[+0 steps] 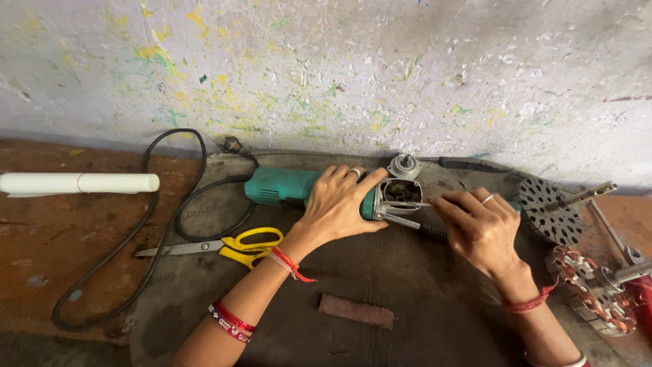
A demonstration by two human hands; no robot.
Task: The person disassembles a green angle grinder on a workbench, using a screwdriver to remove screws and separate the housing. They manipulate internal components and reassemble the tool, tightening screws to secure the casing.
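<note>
A teal angle grinder (278, 185) lies on a dark mat (380, 285), its gear head open and facing right. My left hand (339, 204) grips the grinder body just behind the open head (401, 192). My right hand (479, 228) holds a thin metal tool (406, 204) with a dark handle, its tip at the open head. A grey round gear-housing cover (404, 165) rests just behind the head.
The grinder's black cord (153, 224) loops at the left. Yellow-handled scissors (231, 246) lie by my left forearm. A white pipe (78, 183) is far left, a brown abrasive strip (356, 311) near front. Motor armatures and a perforated disc (553, 211) sit at right.
</note>
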